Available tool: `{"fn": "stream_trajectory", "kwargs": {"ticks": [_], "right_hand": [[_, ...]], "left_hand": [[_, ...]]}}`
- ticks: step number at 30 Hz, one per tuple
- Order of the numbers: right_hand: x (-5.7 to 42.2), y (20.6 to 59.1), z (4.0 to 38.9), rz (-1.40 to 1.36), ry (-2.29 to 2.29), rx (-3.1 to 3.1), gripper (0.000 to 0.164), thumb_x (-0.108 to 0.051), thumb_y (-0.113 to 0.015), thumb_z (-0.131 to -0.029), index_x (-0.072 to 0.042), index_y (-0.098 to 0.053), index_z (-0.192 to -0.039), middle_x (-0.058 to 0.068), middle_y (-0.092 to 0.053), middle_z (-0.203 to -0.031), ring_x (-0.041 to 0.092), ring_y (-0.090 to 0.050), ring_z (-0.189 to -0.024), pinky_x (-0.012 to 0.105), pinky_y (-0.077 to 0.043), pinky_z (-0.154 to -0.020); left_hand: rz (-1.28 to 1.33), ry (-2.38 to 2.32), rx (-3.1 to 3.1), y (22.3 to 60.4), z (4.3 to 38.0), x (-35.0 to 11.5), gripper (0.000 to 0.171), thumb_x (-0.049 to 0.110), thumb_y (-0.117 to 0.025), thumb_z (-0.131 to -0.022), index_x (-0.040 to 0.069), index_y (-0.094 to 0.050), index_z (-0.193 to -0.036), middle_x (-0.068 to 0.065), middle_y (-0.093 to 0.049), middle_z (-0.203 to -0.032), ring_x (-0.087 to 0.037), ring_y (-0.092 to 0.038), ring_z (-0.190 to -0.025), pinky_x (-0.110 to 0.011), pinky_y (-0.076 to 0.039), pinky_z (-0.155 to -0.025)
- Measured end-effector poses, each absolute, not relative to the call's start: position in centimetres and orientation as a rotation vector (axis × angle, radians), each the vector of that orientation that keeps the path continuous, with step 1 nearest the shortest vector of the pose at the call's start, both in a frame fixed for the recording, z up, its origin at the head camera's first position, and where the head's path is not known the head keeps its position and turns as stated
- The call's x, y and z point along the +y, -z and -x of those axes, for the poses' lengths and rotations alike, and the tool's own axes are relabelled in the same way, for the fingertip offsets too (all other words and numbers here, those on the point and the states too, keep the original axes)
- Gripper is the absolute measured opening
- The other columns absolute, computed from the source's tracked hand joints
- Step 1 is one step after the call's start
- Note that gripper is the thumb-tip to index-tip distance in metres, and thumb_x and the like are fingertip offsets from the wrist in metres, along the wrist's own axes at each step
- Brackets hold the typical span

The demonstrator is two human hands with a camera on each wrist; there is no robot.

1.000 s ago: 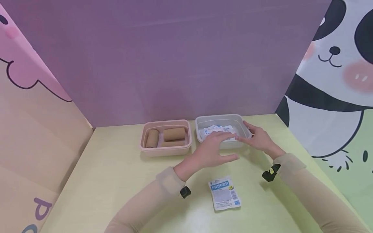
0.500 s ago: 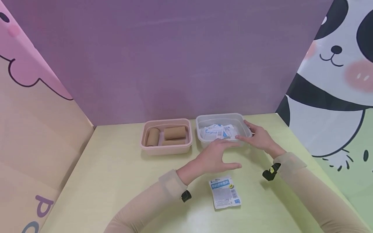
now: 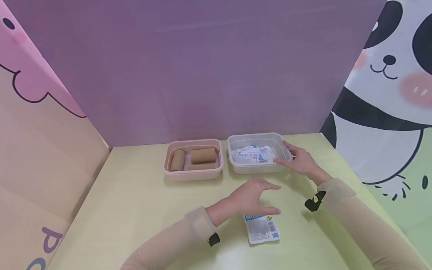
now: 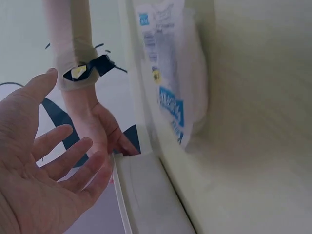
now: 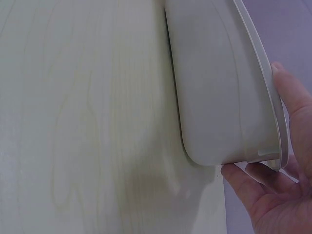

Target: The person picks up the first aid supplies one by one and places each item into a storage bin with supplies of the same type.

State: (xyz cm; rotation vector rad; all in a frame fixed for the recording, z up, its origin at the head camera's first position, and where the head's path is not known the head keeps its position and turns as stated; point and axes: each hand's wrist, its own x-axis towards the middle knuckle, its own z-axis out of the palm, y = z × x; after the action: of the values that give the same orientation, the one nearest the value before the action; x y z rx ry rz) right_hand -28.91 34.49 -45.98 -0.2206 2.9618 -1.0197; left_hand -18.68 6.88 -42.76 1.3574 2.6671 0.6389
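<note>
My right hand point(image 3: 302, 161) holds the right end of a whitish plastic box point(image 3: 258, 169), thumb at the rim and fingers against the outer wall, as the right wrist view also shows. Several blue-and-white packets, one marked "Surgical" point(image 3: 246, 154), lie inside. Above the table in front of the box, my left hand point(image 3: 249, 197) has its thumb and fingers spread with nothing between them. A packet of gauze dressing point(image 3: 262, 229), white with blue print, lies flat just below that hand; its top edge is partly hidden by it in the head view.
A pink plastic box point(image 3: 194, 175) holding brown cardboard-like rolls point(image 3: 203, 155) stands left of the whitish box. Both boxes are near the back edge of the pale yellow table point(image 3: 135, 202), before a purple wall panel point(image 3: 209, 75).
My left hand has drawn back from over the whitish box toward the gauze packet on the table, uncovering the box's front. The right hand stays at the box's end.
</note>
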Motion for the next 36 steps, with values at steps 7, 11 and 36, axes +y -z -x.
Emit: {"fn": "stream_trajectory", "kwargs": {"ticks": [7, 11, 36], "right_hand": [[34.4, 46.1, 29.0, 0.226, 1.027, 2.955, 0.105, -0.051, -0.078, -0.095, -0.002, -0.022, -0.168, 0.038, -0.046, -0.157, 0.044, -0.060, -0.130, 0.031, -0.048, -0.079], [34.3, 46.1, 28.8, 0.232, 1.028, 2.963, 0.102, -0.049, -0.079, -0.095, -0.001, -0.024, -0.168, 0.036, -0.049, -0.156, 0.044, -0.061, -0.131, 0.030, -0.049, -0.079], [34.5, 45.9, 28.7, 0.220, 1.016, 2.937, 0.105, -0.054, -0.076, -0.096, -0.003, -0.020, -0.169, 0.038, -0.041, -0.160, 0.055, -0.047, -0.145, 0.060, -0.053, -0.104]], "left_hand": [[-1.394, -0.468, 2.640, 43.8, 17.8, 6.7, 0.074, 0.059, -0.077, -0.093, 0.020, -0.059, -0.153, 0.007, -0.065, -0.150, -0.011, -0.059, -0.137, -0.021, -0.044, -0.117], [-1.422, -0.354, 2.654, 44.3, 17.4, 6.5, 0.079, 0.061, -0.078, -0.090, 0.020, -0.057, -0.154, 0.006, -0.065, -0.150, -0.011, -0.060, -0.135, -0.020, -0.045, -0.116], [-1.364, -0.008, 2.635, 46.5, 16.2, 6.8, 0.084, 0.073, -0.076, -0.085, 0.036, -0.053, -0.156, 0.007, -0.047, -0.166, -0.014, -0.048, -0.149, -0.032, -0.049, -0.116]]}}
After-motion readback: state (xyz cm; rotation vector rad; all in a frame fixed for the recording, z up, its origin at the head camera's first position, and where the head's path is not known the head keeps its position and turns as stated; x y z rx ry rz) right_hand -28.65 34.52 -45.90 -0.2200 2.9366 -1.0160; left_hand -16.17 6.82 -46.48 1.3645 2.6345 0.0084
